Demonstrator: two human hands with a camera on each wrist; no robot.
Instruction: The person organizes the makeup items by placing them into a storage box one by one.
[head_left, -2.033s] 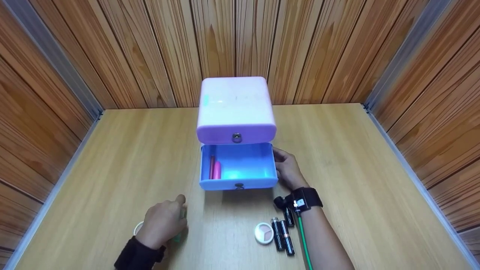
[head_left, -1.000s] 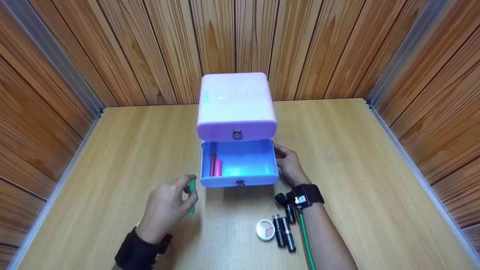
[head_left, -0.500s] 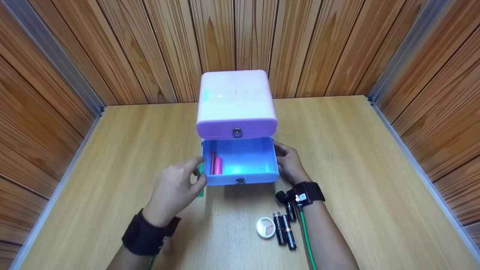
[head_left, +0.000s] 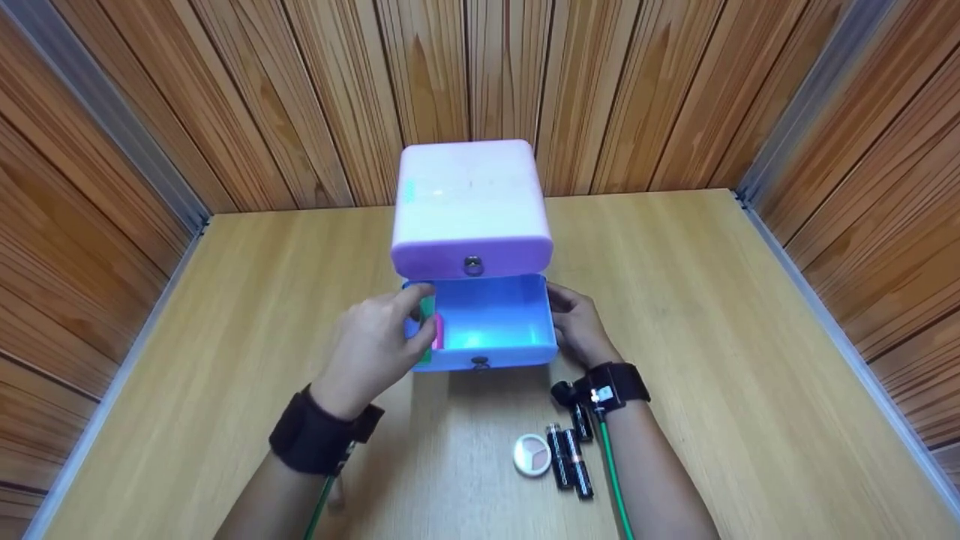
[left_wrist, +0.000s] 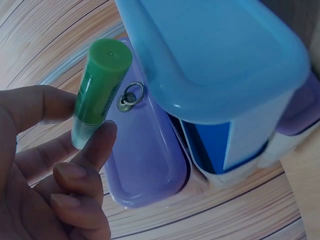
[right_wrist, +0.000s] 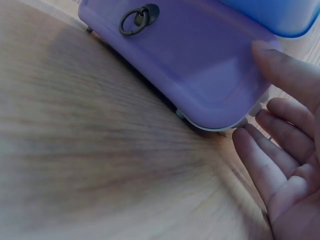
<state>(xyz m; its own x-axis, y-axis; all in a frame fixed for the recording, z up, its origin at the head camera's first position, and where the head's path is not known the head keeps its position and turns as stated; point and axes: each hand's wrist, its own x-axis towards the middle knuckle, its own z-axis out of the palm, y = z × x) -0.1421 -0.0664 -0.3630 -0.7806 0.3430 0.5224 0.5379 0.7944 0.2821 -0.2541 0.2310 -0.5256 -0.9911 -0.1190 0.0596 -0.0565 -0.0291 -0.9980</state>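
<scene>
My left hand (head_left: 371,349) pinches a green lip balm tube (left_wrist: 101,82) between thumb and fingers, its capped end pointing up in the left wrist view. The tube is over the left side of the pulled-out blue drawer (head_left: 495,315). Inside that drawer lies a pink tube (head_left: 438,332), partly hidden by the hand. At the right side of the small drawer cabinet (head_left: 472,195) is my right hand (head_left: 581,330). Its thumb lies against the purple lower drawer front (right_wrist: 200,70), with the other fingers loosely extended beside the corner.
A round white makeup compact (head_left: 532,455) lies on the table in front of the cabinet. Beside it are black lipstick tubes (head_left: 559,457), one partly under the right wrist camera. Wood-panelled walls (head_left: 472,75) enclose the table at the back and sides.
My left hand has lifted the green lip balm tube from the table at front left and carried it up and right, over the blue drawer. The right hand stays at the cabinet's side.
</scene>
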